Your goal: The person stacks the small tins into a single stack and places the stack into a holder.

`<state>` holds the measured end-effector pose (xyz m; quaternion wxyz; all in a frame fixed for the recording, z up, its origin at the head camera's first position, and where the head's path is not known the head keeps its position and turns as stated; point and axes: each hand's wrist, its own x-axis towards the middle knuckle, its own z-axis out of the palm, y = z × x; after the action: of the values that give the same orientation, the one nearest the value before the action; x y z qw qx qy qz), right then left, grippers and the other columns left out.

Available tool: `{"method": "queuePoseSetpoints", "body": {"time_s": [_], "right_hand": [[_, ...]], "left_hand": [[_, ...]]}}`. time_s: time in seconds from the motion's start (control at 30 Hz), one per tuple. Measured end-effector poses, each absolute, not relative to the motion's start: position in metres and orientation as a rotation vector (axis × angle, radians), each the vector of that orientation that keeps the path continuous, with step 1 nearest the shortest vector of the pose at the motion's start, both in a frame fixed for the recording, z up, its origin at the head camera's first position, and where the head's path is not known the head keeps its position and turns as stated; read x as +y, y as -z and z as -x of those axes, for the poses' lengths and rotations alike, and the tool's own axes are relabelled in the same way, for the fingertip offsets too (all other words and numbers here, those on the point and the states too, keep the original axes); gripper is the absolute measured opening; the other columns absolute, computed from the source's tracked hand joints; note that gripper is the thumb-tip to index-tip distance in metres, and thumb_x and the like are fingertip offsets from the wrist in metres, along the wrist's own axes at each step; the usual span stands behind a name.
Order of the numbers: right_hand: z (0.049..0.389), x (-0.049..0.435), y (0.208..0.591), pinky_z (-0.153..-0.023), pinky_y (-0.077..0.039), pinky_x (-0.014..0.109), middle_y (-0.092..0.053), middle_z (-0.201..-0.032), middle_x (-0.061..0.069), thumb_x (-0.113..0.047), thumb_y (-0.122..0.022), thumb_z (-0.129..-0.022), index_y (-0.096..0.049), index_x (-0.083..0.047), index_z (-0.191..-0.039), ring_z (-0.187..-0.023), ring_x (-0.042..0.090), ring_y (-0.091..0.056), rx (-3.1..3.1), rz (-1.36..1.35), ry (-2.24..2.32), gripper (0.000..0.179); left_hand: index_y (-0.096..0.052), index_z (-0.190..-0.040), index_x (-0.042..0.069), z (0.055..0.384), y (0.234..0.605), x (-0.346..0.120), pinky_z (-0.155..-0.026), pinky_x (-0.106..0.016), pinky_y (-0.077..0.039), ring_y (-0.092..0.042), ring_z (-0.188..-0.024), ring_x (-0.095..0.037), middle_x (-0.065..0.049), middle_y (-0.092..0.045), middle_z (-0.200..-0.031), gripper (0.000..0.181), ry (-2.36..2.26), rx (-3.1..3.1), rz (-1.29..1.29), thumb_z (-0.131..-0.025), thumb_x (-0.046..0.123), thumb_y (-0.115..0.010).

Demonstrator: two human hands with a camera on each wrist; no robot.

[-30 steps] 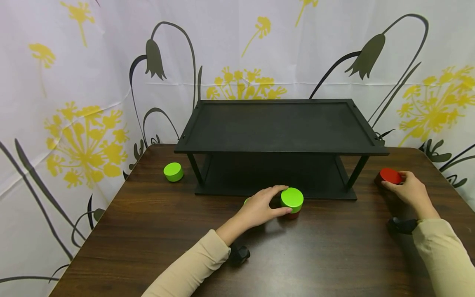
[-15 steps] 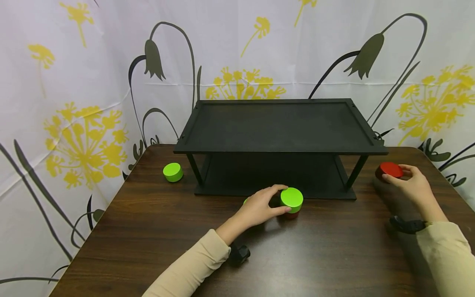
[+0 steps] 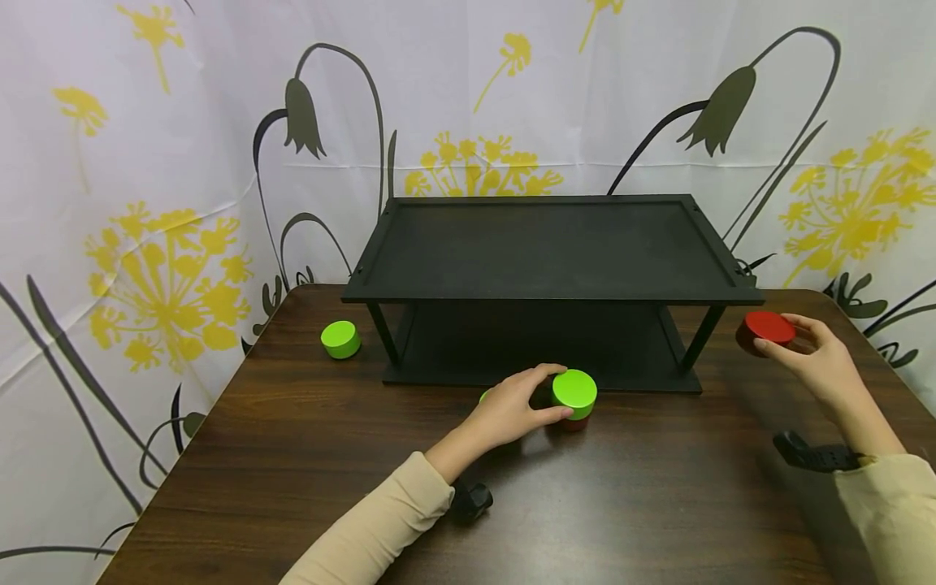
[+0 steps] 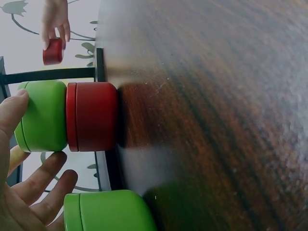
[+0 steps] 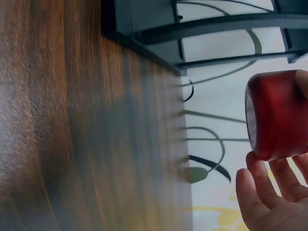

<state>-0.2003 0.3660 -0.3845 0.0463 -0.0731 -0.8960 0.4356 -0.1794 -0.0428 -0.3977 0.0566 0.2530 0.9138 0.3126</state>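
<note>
In the head view my left hand (image 3: 504, 410) grips a green round tin (image 3: 574, 393) between thumb and fingers. That tin is stacked on a red tin (image 4: 94, 116), which stands on the table, as the left wrist view shows. Beside this stack is a second green tin (image 4: 110, 211), mostly hidden behind the left hand in the head view. My right hand (image 3: 834, 370) holds another red tin (image 3: 764, 333) by its sides, raised off the table at the right. The right wrist view shows the underside edge of this red tin (image 5: 279, 115) above the wood.
A black two-level shelf (image 3: 548, 248) stands at the back middle of the brown table (image 3: 658, 487). One more green tin (image 3: 340, 340) sits left of the shelf. A patterned curtain (image 3: 468, 81) hangs behind the table.
My right hand has lifted the red tin off the table, rising slightly. The left hand has stayed on the green tin, and the stack has not moved.
</note>
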Motion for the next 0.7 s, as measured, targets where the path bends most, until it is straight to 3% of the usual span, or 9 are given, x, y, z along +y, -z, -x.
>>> {"method": "queuePoseSetpoints", "body": {"time_s": [0.17,0.37,0.47,0.7], "right_hand": [[0.193,0.360,0.383,-0.064,-0.039,0.004,-0.037,-0.104,-0.031,-0.032,-0.064,-0.091,-0.036,-0.028,-0.141,-0.087,-0.022,-0.038,-2.682,0.149,-1.402,0.057],[0.185,0.350,0.379,-0.064,-0.040,0.005,-0.040,-0.100,-0.033,-0.025,-0.064,-0.092,-0.038,-0.045,-0.121,-0.085,-0.023,-0.043,-2.650,0.068,-1.446,0.044],[0.183,0.345,0.377,-0.065,-0.041,0.005,-0.042,-0.101,-0.033,-0.023,-0.063,-0.092,-0.037,-0.047,-0.114,-0.086,-0.023,-0.046,-2.653,0.026,-1.468,0.042],[0.179,0.330,0.373,-0.067,-0.043,0.008,-0.049,-0.101,-0.033,-0.020,-0.063,-0.092,-0.041,-0.040,-0.119,-0.089,-0.021,-0.051,-2.700,-0.097,-1.496,0.040]], "left_hand": [[-0.046,-0.139,0.024,0.180,0.398,-0.043,-0.100,-0.040,-0.049,-0.055,-0.125,-0.020,-0.001,-0.055,-0.138,0.060,-0.952,2.768,-0.763,-0.087,0.046,-0.066],[-0.046,-0.139,0.023,0.180,0.398,-0.043,-0.101,-0.040,-0.049,-0.055,-0.125,-0.019,-0.001,-0.055,-0.138,0.060,-0.967,2.756,-0.765,-0.087,0.045,-0.066],[-0.046,-0.139,0.024,0.180,0.397,-0.043,-0.100,-0.039,-0.050,-0.056,-0.124,-0.019,-0.001,-0.056,-0.138,0.060,-0.974,2.752,-0.761,-0.087,0.045,-0.066],[-0.047,-0.139,0.024,0.181,0.397,-0.043,-0.098,-0.039,-0.051,-0.057,-0.123,-0.019,0.000,-0.056,-0.137,0.060,-0.974,2.750,-0.758,-0.086,0.046,-0.067]]}}
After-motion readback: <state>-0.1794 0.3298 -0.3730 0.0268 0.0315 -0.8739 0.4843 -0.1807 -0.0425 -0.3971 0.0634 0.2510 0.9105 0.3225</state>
